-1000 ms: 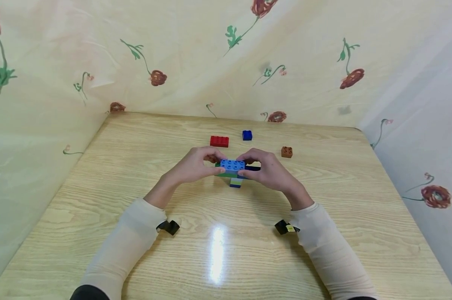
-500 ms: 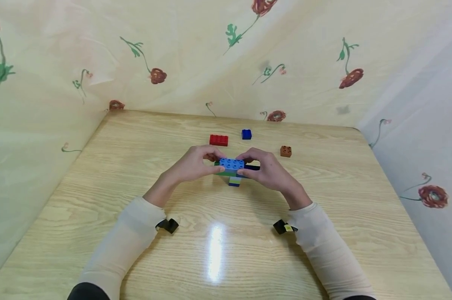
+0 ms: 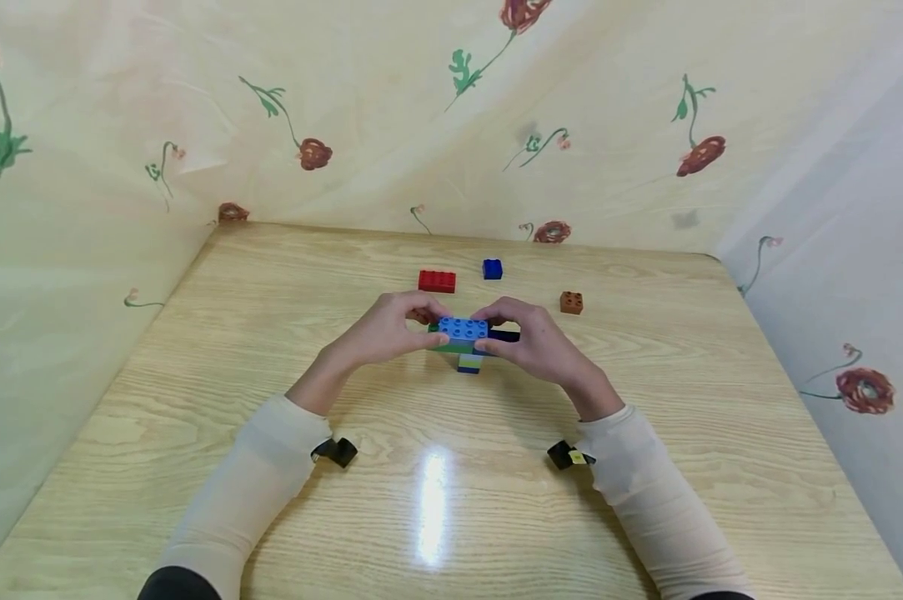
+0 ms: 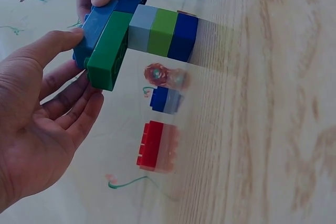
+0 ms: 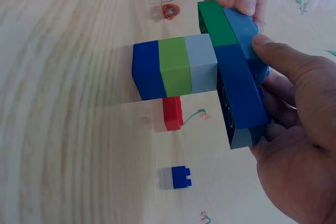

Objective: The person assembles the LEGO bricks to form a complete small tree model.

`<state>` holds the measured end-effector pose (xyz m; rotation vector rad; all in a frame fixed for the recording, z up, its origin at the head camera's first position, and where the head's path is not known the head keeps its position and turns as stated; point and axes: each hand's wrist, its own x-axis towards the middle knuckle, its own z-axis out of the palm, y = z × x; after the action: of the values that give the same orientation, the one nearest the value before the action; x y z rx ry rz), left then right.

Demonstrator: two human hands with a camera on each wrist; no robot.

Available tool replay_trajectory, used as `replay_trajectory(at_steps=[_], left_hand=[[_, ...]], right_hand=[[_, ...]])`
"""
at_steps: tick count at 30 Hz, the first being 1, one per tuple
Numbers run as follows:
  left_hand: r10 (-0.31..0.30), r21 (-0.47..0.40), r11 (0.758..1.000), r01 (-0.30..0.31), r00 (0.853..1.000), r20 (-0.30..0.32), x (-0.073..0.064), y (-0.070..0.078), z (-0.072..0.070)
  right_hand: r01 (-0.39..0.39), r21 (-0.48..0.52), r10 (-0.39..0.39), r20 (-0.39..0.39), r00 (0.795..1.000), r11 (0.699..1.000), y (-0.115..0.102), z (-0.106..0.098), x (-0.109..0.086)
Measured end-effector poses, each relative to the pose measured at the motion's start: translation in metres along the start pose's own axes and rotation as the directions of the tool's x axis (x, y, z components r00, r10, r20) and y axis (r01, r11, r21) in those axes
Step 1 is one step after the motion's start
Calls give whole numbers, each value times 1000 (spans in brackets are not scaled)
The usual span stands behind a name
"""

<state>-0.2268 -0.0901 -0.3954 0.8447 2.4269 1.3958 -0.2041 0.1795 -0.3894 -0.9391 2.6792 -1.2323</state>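
In the head view both hands meet at a toy-brick build near the middle of the table. My left hand (image 3: 387, 329) pinches the left end of the light blue brick (image 3: 464, 327) on top, while my right hand (image 3: 534, 333) pinches its right end. Beneath it, a green brick (image 4: 108, 51) and a long dark blue brick (image 5: 240, 77) lie end to end, bridged by the light blue one. A narrow column supports them: a pale grey-blue brick (image 5: 202, 64), a lime green brick (image 5: 175, 66) and a dark blue brick (image 5: 149, 71) lowest, at the tabletop.
Behind the build lie a red brick (image 3: 438, 282), a small blue brick (image 3: 492, 269) and, to the right, an orange-brown brick (image 3: 571, 302). The wooden table (image 3: 451, 433) meets a flower-patterned cloth (image 3: 391, 108) at its back and sides.
Both hands keep their grip on the light blue brick with no visible movement of the build. Only the head view shifts very slightly.
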Motion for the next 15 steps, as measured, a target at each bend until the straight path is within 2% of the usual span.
replay_trajectory(at_steps=[9, 15], left_hand=[[-14, 15, 1000, 14, 1000, -3, -3, 1, 2], [8, 20, 1000, -8, 1000, 1, -1, 5, 1]], right_hand=[[-22, 3, 22, 11, 1000, 1000, -3, -2, -1], [-4, 6, 4, 14, 1000, 1000, -2, -7, -1]])
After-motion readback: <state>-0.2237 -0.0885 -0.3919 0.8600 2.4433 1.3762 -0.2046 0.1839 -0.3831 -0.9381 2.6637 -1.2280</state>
